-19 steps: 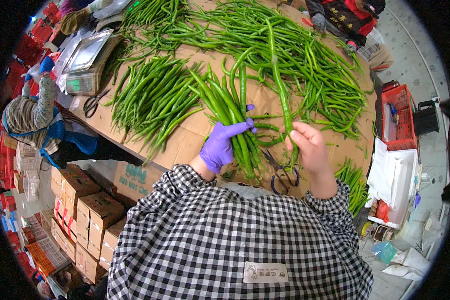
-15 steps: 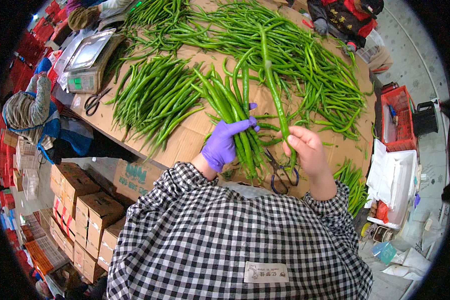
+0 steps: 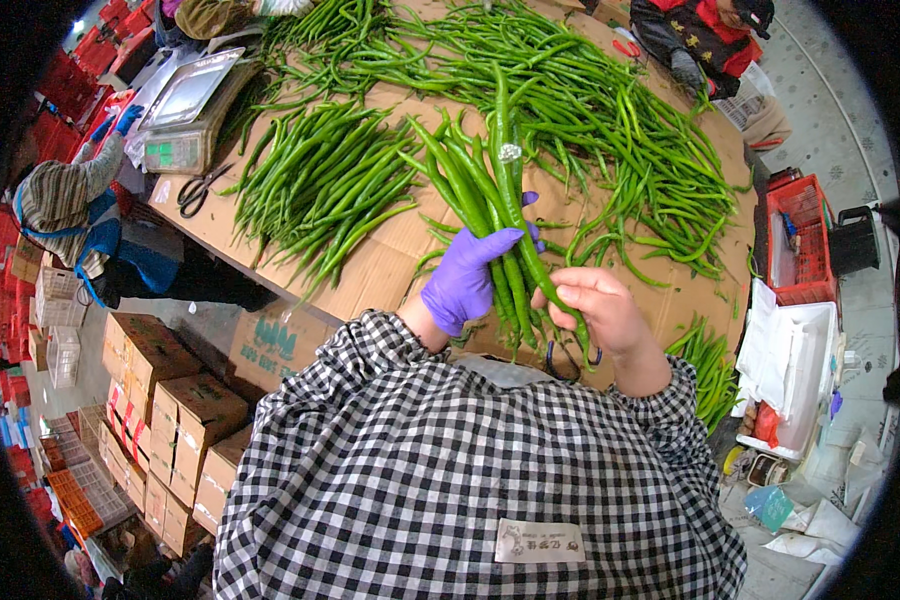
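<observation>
My left hand (image 3: 458,285), in a purple glove, is closed round a bunch of long green chili peppers (image 3: 460,185). My bare right hand (image 3: 600,310) pinches the lower end of one long pepper (image 3: 535,265), which lies against the bunch at its right side, its upper end pointing away from me. Dark-handled scissors (image 3: 565,365) sit on the cardboard-covered table (image 3: 390,280) beneath my hands, mostly hidden. A fanned heap of peppers (image 3: 320,190) is to the left, a large loose pile (image 3: 630,160) beyond and to the right, and a smaller heap (image 3: 710,375) by my right elbow.
Co-workers stand left (image 3: 65,210) and back right (image 3: 690,30). A scale (image 3: 175,150) and scissors (image 3: 195,195) are on the left. A red crate (image 3: 800,270) and foam box (image 3: 795,400) flank the table's right. Cardboard boxes (image 3: 185,430) are stacked lower left.
My left hand has shifted right and up with the bunch. My right hand is slightly lower, and its pepper has swung leftward onto the bunch. The left co-worker's arm has moved.
</observation>
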The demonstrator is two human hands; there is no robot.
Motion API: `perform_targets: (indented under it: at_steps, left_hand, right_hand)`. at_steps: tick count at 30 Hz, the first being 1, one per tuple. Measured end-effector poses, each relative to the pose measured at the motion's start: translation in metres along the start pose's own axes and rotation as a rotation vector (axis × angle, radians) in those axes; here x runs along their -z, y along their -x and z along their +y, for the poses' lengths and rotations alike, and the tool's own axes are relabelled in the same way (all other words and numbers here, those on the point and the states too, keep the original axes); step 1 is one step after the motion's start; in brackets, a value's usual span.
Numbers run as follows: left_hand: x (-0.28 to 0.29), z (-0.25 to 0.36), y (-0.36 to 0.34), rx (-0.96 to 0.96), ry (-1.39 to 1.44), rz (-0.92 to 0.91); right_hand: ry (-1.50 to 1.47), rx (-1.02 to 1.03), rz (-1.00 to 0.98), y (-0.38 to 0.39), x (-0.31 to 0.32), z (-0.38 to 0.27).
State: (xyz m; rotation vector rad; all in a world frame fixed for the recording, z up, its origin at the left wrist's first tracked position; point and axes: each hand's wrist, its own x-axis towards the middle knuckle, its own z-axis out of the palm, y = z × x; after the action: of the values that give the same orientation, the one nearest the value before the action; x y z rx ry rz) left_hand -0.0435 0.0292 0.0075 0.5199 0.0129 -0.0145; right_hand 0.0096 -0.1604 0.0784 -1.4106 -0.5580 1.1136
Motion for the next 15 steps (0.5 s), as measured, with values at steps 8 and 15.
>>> perform_targets:
  at_steps: [8, 15]
  left_hand:
    - [-0.0008, -0.0030, 0.0001, -0.018, 0.017, 0.021]
    - [0.0008, 0.0028, 0.0048, 0.088, 0.072, 0.044]
  right_hand:
    - [-0.214, -0.170, 0.011, -0.0027, 0.0031, 0.0014]
    - [-0.396, -0.198, -0.010, -0.0036, 0.0090, 0.0064]
